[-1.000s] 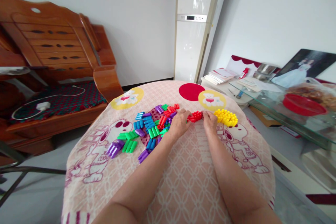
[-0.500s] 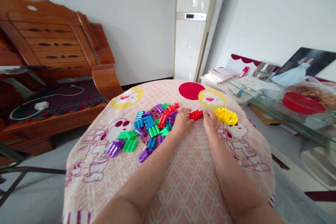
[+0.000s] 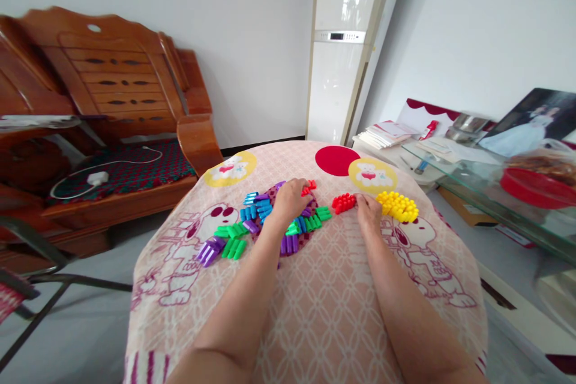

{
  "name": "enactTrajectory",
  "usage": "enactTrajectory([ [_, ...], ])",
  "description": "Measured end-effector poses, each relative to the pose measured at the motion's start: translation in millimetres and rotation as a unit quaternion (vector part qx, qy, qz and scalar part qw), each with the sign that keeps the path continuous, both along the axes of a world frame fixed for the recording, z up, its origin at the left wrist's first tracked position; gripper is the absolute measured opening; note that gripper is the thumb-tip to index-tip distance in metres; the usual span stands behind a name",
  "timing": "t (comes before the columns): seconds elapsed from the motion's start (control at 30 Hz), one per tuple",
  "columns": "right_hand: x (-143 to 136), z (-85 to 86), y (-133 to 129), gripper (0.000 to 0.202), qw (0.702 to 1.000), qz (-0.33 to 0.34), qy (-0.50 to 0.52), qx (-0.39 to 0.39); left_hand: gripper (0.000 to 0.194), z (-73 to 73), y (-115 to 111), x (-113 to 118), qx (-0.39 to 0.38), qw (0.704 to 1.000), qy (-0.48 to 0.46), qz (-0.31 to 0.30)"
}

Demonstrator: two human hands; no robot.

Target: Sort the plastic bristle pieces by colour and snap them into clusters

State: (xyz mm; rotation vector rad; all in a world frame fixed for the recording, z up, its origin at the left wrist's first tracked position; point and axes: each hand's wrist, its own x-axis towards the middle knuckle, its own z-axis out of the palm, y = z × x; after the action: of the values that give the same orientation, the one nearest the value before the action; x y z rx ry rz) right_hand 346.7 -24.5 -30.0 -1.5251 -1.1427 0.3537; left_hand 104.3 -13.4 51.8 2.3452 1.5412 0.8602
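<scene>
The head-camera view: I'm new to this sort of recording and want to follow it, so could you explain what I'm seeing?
There is no machine here. A camera worn on a person's head looks forward and down at their two bare hands. Before them is a table covered with a patterned cloth. Loose purple, blue, green and red pieces are scattered mostly on the person's left, and the left hand is among them; whether it holds one is hidden. The right hand touches the right end of a knobbly red cluster; how firmly it grips is too small to tell. A yellow cluster lies just to the right of that hand.
</scene>
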Motion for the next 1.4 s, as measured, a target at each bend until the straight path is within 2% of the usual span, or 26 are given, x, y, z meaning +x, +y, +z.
enactTrajectory([
  [0.07, -1, 0.6, 0, 0.038, 1.0, -0.001, 0.002, 0.0, 0.02, 7.0, 3, -21, -0.03, 0.998, 0.041, 0.031],
  [0.17, -1, 1.5, -1, 0.038, 1.0, -0.002, 0.002, -0.001, 0.014, 7.4, 6, -41, -0.085, 0.992, 0.085, 0.027],
  [0.27, -1, 0.2, 0, 0.038, 1.0, -0.004, -0.001, -0.004, 0.01, 4.9, 7, -47, -0.118, 0.988, 0.103, 0.011],
  [0.33, 0, -1.6, 2, 0.039, 1.0, -0.005, -0.002, -0.008, 0.01, 5.8, 7, -46, -0.117, 0.99, 0.08, 0.012],
  [0.5, -1, -2.1, 2, 0.04, 1.0, 0.003, -0.001, -0.002, 0.013, 14.3, 3, -25, -0.078, 0.994, -0.074, 0.013],
  [0.63, -3, 3.1, -1, 0.041, 1.0, 0.005, 0.0, 0.0, 0.009, 12.2, -11, 16, -0.056, 0.986, -0.148, -0.053],
  [0.73, -4, 6.5, -3, 0.04, 1.0, 0.002, 0.005, -0.005, 0.005, 1.1, -27, 49, -0.055, 0.988, -0.122, -0.083],
  [0.83, -5, 8.2, -4, 0.039, 1.0, 0.0, 0.007, -0.003, 0.006, -12.9, -40, 70, -0.032, 0.996, -0.029, -0.075],
  [0.9, -5, 8.5, -4, 0.039, 1.0, -0.002, 0.006, 0.0, 0.006, -20.1, -44, 75, -0.019, 0.997, 0.014, -0.08],
  [1.0, -6, 8.4, -3, 0.039, 1.0, -0.006, 0.003, -0.001, 0.003, -26.2, -42, 76, -0.014, 0.994, 0.007, -0.104],
  [1.13, -6, 10.9, -5, 0.041, 1.0, -0.026, 0.007, 0.016, 0.002, -30.5, -35, 74, -0.035, 0.989, -0.099, -0.107],
  [1.27, -10, 22.6, -15, 0.043, 0.996, -0.059, -0.006, 0.059, 0.001, -33.8, -29, 72, -0.084, 0.967, -0.228, -0.076],
  [1.4, -19, 37.4, -25, 0.044, 0.997, -0.007, -0.039, 0.069, 0.002, -34.8, -26, 71, -0.108, 0.948, -0.292, -0.066],
])
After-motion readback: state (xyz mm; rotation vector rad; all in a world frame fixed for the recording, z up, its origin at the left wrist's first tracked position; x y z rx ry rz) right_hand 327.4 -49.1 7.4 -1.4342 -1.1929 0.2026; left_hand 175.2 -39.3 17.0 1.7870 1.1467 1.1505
